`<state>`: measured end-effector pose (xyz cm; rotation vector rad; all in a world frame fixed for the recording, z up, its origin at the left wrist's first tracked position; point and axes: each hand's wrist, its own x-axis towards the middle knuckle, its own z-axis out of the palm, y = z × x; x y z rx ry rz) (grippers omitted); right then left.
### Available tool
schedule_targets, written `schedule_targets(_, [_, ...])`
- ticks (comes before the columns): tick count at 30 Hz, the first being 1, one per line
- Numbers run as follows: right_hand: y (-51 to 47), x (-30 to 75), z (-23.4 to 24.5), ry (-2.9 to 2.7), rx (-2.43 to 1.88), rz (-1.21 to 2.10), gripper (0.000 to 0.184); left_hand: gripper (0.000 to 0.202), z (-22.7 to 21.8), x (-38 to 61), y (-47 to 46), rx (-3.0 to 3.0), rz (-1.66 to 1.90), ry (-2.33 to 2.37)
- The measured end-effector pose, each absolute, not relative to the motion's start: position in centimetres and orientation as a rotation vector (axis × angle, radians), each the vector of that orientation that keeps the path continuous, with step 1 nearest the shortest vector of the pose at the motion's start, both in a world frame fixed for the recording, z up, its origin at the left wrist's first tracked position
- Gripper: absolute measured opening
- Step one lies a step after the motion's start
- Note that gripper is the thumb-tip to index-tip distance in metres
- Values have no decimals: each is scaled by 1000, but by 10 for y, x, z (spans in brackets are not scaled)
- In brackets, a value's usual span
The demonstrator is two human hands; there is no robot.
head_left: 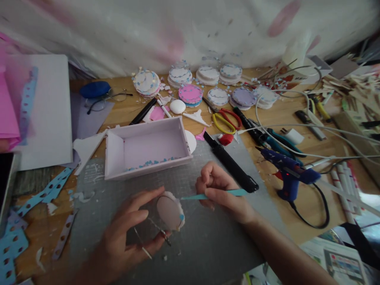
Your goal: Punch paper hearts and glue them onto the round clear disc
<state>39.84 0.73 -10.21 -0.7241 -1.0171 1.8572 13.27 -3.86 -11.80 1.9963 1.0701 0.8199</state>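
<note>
My left hand (124, 233) holds a small round white foam disc (169, 211) with a scalloped rim between thumb and fingers, just above a grey cutting mat (208, 245). A thin metal tool (145, 245) also rests in that hand. My right hand (221, 190) pinches a slim teal stick (208, 194) whose tip points at the disc's right edge, where a small blue dot sits. Behind both hands stands an open pale lilac box (145, 148) with blue confetti bits inside.
A black utility knife (231, 162) lies right of the box. A blue glue gun (289, 172) with cable rests at right. Yellow-and-red scissors (225, 118), several decorated foam discs (190, 95), punched blue paper strips (44, 194) and pink paper (8, 111) surround the mat.
</note>
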Motion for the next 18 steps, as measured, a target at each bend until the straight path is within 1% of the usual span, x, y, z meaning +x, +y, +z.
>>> schedule_targets(2, [7, 397, -102, -1017, -715, 1882, 28, 76, -116, 134, -40, 1995, 845, 1027])
schedule_targets(4, [6, 395, -102, -1006, -675, 1906, 27, 77, -115, 135, -41, 1974, 859, 1013])
schedule_targets(8, [4, 392, -103, -1010, -631, 1912, 24, 74, -111, 137, -42, 1983, 846, 1032])
schedule_targets(14, [3, 391, -102, -1032, -609, 1894, 25, 69, -105, 141, -37, 2080, 955, 961])
schedule_targets(18, [3, 391, -104, -1045, -605, 1873, 25, 78, -103, 143, -35, 2061, 989, 943])
